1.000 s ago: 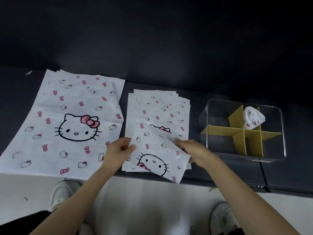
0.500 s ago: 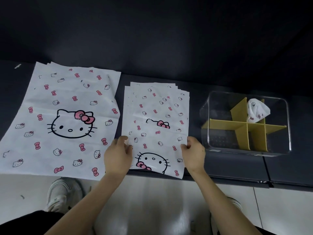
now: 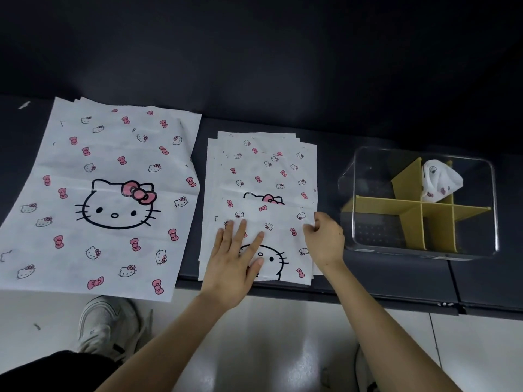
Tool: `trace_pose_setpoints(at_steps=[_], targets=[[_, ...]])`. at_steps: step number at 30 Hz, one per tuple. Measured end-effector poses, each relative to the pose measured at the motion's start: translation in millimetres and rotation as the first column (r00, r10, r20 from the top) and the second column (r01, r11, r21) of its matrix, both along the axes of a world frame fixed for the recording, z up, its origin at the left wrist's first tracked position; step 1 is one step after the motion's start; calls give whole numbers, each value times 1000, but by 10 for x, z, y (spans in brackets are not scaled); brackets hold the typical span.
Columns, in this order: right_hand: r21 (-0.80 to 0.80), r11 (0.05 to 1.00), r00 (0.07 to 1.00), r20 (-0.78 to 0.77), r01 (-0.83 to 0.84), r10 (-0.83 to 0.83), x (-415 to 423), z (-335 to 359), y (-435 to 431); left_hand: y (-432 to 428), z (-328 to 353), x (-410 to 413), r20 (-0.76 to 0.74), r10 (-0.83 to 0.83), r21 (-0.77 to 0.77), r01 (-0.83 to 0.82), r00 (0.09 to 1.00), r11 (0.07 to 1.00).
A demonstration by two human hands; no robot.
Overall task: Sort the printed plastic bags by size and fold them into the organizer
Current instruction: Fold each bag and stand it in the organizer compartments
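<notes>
Our left hand [image 3: 235, 264] lay flat, fingers [image 3: 240, 233] straight, on the folded bag [image 3: 283, 222], pinning its crease. Our right hand [image 3: 325, 239] seemingly pinched the bag's edge to square it. The organizer [image 3: 407, 210] stood beyond our right fingers.

The left hand [image 3: 235, 258] is pressing flat, fingers spread, on the folded bag [image 3: 280, 224] atop the small stack [image 3: 263, 165]. The right hand [image 3: 325, 239] is pinching its right edge. Large bags [image 3: 113, 193] are lying left, and the organizer [image 3: 492, 210] is sitting right, holding one bundled bag [image 3: 440, 179].
</notes>
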State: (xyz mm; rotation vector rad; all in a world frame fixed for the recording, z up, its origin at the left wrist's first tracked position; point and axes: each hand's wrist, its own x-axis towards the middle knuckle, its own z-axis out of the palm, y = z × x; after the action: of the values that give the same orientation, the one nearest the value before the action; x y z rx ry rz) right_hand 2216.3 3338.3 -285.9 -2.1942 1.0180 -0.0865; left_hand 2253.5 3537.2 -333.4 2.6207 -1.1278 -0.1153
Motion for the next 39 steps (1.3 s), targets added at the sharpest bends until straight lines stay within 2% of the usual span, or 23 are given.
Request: trace_pose_setpoints(at_steps=[4, 5, 6, 8, 9, 11, 13, 18, 20, 21, 24, 25, 29, 33, 36, 39], targets=[[53, 998, 998, 55, 20, -23, -9, 28, 23, -6, -35, -34, 26, 19, 30, -20, 999, 999], [-30, 999, 996, 82, 29, -26, -34, 31, 49, -7, -43, -40, 33, 25, 38, -26, 999, 999], [-215, 976, 993, 115, 20, 5, -84, 13, 89, -10, -48, -42, 40, 28, 40, -30, 999, 999], [-551, 831, 981, 109, -73, 158, -222, -70, 258, -14, -51, -42, 48, 28, 33, -30, 998, 999], [-604, 781, 962, 80, -161, 260, -280, -135, 380, -16, -57, -42, 52, 30, 26, -31, 998, 999], [-576, 729, 903, -38, -370, 428, -382, -305, 567, -17, -70, -50, 56, 31, 10, -32, 998, 999], [-531, 708, 870, -129, -466, 476, -474, -439, 573, -6, -78, -46, 60, 33, 7, -33, 998, 999], [-517, 762, 921, -242, -389, 306, -777, -455, 212, 26, -58, -20, 54, 29, 45, -31, 998, 998], [-547, 742, 921, -191, -387, 339, -892, -426, 142, 27, -54, -18, 45, 29, 57, -31, 999, 998], [-571, 703, 895, -145, -424, 422, -936, -401, 126, 29, -54, -10, 41, 25, 58, -27, 999, 998], [-669, 488, 724, -112, -561, 680, -987, -318, 94, 42, -74, 52, 32, -35, 48, 33, 999, 998], [-677, 461, 696, -104, -573, 711, -977, -301, 90, 50, -80, 86, 25, -58, 58, 57, 998, 997], [-651, 499, 665, -12, -571, 746, -929, -292, 115, 68, -51, 222, -12, -118, 94, 119, 993, 988], [-624, 537, 668, 31, -568, 744, -928, -280, 143, 85, 15, 206, -59, -108, 82, 113, 992, 990], [-635, 574, 690, 88, -517, 718, -922, -243, 169, 107, 29, 176, -31, -83, 0, 83, 996, 997], [-700, 525, 688, 67, -483, 723, -906, -261, 230, 50, 133, 124, 1, -84, -155, 84, 996, 984]])
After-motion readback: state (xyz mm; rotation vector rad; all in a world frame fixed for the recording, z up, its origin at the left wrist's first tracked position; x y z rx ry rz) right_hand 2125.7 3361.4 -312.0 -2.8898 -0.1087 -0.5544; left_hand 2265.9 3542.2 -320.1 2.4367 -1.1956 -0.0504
